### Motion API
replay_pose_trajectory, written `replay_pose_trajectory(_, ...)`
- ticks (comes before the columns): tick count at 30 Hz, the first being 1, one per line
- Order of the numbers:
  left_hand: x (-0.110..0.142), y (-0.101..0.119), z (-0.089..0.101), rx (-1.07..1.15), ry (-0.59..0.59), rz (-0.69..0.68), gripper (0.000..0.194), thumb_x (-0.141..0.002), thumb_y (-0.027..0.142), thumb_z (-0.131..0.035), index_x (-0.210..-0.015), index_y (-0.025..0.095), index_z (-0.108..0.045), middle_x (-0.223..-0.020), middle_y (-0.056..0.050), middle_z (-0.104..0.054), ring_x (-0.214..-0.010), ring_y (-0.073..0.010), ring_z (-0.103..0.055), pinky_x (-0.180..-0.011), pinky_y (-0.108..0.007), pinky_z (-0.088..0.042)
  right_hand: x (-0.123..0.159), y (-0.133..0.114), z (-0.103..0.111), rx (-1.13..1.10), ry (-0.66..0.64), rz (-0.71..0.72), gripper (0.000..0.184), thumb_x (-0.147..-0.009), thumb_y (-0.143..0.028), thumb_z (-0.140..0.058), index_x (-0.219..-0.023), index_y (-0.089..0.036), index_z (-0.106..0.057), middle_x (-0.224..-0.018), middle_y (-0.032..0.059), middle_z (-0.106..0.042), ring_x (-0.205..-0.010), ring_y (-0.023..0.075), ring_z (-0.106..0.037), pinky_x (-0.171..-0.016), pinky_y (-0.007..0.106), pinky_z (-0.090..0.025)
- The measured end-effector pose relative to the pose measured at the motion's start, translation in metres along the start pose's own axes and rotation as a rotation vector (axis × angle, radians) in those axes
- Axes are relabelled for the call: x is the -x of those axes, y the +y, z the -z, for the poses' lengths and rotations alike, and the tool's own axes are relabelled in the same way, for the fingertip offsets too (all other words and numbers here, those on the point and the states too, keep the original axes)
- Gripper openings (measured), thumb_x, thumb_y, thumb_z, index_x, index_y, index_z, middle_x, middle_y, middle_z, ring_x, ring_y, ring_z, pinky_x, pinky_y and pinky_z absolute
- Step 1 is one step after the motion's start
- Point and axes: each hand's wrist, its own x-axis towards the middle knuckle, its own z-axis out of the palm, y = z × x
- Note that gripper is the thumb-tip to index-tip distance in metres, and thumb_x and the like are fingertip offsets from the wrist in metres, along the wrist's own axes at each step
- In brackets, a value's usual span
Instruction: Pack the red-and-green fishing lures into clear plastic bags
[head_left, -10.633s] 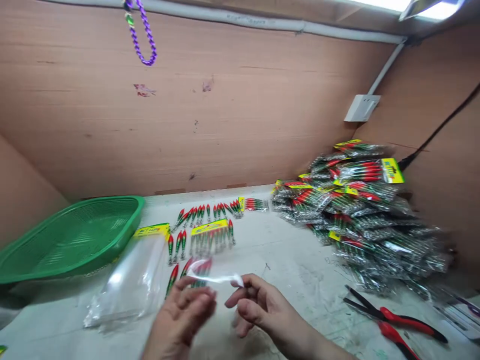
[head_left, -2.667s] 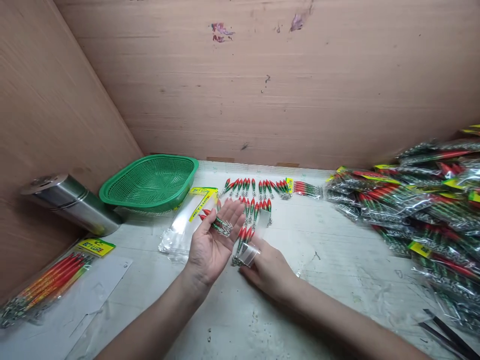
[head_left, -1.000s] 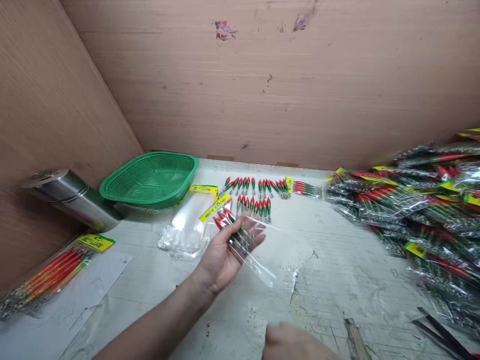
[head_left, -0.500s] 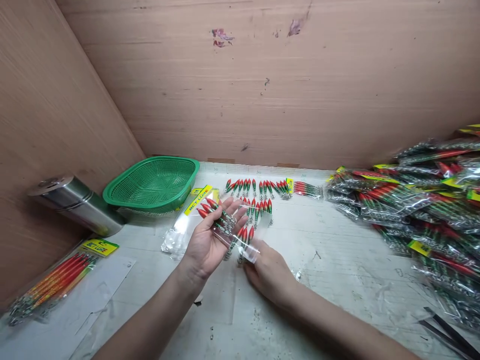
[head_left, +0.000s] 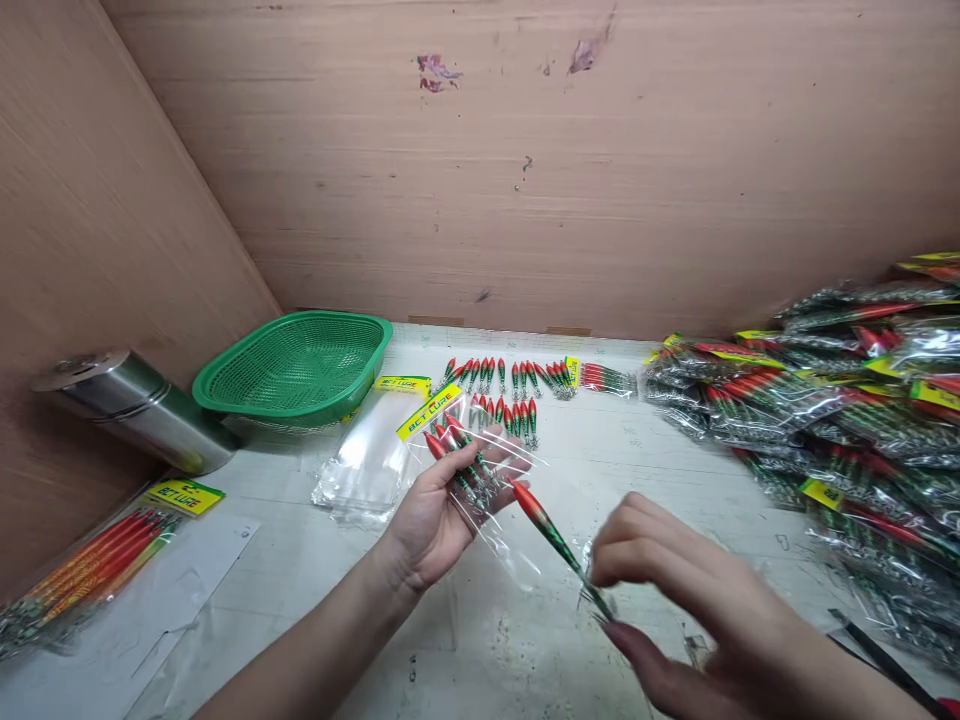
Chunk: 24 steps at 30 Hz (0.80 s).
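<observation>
A clear plastic bag point(head_left: 504, 556) with a yellow BCT LURE header point(head_left: 429, 413) lies across my left hand point(head_left: 433, 525), its thumb pressing on it. Several red-and-green fishing lures point(head_left: 471, 462) are in the bag, hooks toward its lower right end. My right hand point(head_left: 682, 575) pinches a single fishing lure point(head_left: 546, 524) by its hook end, slightly blurred. That lure's red tip points up-left, close to the bag; whether they touch I cannot tell. Beyond my left fingers, more lures point(head_left: 521, 418) lie in short rows on the table, partly covered by the bag.
Flat bags point(head_left: 367, 450) are stacked left of my left hand, near a green basket point(head_left: 292, 365) and a steel flask point(head_left: 142, 410). At far left lies a pack of orange lures point(head_left: 112, 560). Filled packs point(head_left: 817, 430) pile up at right, above dark scissor-like blades point(head_left: 885, 655).
My right hand has drawn back from the bag toward the lower right and now shows a lure in its fingers. The lures formerly seen beside it are gone from that spot. My view shifted slightly.
</observation>
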Motion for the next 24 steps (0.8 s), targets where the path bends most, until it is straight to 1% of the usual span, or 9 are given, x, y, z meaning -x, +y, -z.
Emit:
replay_pose_trajectory(2, 0.004, -0.004, -0.001, -0.025, -0.023, 0.017, 0.032, -0.085, 0.017, -0.053, -0.116, 0.011, -0.059, -0.105, -0.013, -0.070, -0.094, -0.0257, -0.068, -0.078, -0.037, -0.057, -0.011, 0.004, -0.016, 0.175, 0.070, 0.061, 0.019, -0.081, -0.004, -0.049, -0.092, -0.018, -0.057, -0.080, 0.0057, -0.061, -0.073, 0.0167, -0.054, -0.061, 0.028, -0.047)
replay_pose_trajectory(4, 0.006, -0.006, -0.002, -0.044, -0.043, 0.018, 0.033, -0.085, 0.018, -0.054, -0.118, 0.012, -0.058, -0.103, -0.014, -0.070, -0.093, -0.0260, -0.068, -0.079, -0.038, -0.057, -0.016, 0.012, -0.030, 0.336, 0.153, 0.125, 0.020, -0.084, -0.005, -0.047, -0.095, -0.015, -0.060, -0.087, 0.0098, -0.062, -0.078, 0.0190, -0.052, -0.064, 0.032, -0.045)
replay_pose_trajectory(6, 0.006, -0.006, -0.003, -0.053, -0.042, 0.010, 0.033, -0.086, 0.018, -0.053, -0.118, 0.011, -0.058, -0.102, -0.014, -0.071, -0.091, -0.0249, -0.069, -0.078, -0.036, -0.057, -0.017, 0.018, -0.038, 0.402, 0.211, 0.146, 0.020, -0.085, -0.005, -0.048, -0.097, -0.013, -0.061, -0.090, 0.0112, -0.063, -0.080, 0.0198, -0.050, -0.066, 0.033, -0.043)
replay_pose_trajectory(9, 0.004, -0.005, -0.004, -0.049, -0.004, 0.004, 0.034, -0.087, 0.017, -0.051, -0.120, 0.011, -0.057, -0.102, -0.013, -0.071, -0.088, -0.0227, -0.069, -0.076, -0.033, -0.057, -0.019, 0.021, -0.041, 0.367, 0.257, 0.124, 0.018, -0.085, -0.005, -0.049, -0.095, -0.012, -0.062, -0.082, 0.0082, -0.062, -0.075, 0.0179, -0.049, -0.067, 0.033, -0.041)
replay_pose_trajectory(13, 0.004, -0.007, -0.004, -0.054, 0.013, 0.016, 0.034, -0.086, 0.017, -0.053, -0.119, 0.011, -0.057, -0.100, -0.013, -0.071, -0.089, -0.0229, -0.069, -0.078, -0.035, -0.057, -0.024, 0.017, -0.039, 0.371, 0.286, 0.083, 0.011, -0.085, -0.007, -0.053, -0.086, -0.014, -0.061, -0.075, 0.0060, -0.062, -0.073, 0.0175, -0.050, -0.067, 0.032, -0.039)
replay_pose_trajectory(16, 0.006, -0.011, -0.004, -0.049, 0.013, 0.011, 0.033, -0.086, 0.017, -0.053, -0.118, 0.011, -0.058, -0.099, -0.014, -0.071, -0.091, -0.0235, -0.069, -0.082, -0.039, -0.056, -0.024, 0.017, -0.042, 0.414, 0.295, 0.065, 0.012, -0.086, -0.008, -0.052, -0.088, -0.014, -0.061, -0.076, 0.0065, -0.063, -0.074, 0.0183, -0.050, -0.069, 0.033, -0.039)
replay_pose_trajectory(19, 0.007, -0.014, -0.005, -0.042, -0.018, -0.002, 0.033, -0.085, 0.017, -0.054, -0.117, 0.011, -0.059, -0.099, -0.013, -0.071, -0.094, -0.0250, -0.068, -0.087, -0.042, -0.054, -0.023, 0.017, -0.047, 0.416, 0.319, 0.059, 0.013, -0.086, -0.007, -0.051, -0.090, -0.014, -0.061, -0.080, 0.0077, -0.064, -0.076, 0.0187, -0.048, -0.071, 0.034, -0.038)
replay_pose_trajectory(21, 0.008, -0.016, -0.005, -0.040, -0.030, 0.005, 0.032, -0.085, 0.017, -0.054, -0.116, 0.011, -0.059, -0.099, -0.014, -0.072, -0.095, -0.0261, -0.067, -0.088, -0.044, -0.054, -0.025, 0.017, -0.051, 0.416, 0.356, 0.048, 0.013, -0.086, -0.007, -0.050, -0.083, -0.015, -0.059, -0.073, 0.0058, -0.061, -0.072, 0.0178, -0.045, -0.069, 0.033, -0.036)
replay_pose_trajectory(24, 0.008, -0.016, -0.005, -0.042, -0.003, 0.022, 0.033, -0.084, 0.017, -0.055, -0.116, 0.009, -0.059, -0.101, -0.015, -0.071, -0.095, -0.0270, -0.068, -0.085, -0.042, -0.055, -0.030, 0.018, -0.052, 0.370, 0.421, 0.014, 0.020, -0.086, -0.008, -0.052, -0.069, -0.018, -0.052, -0.060, 0.0004, -0.049, -0.064, 0.0152, -0.040, -0.062, 0.031, -0.032)
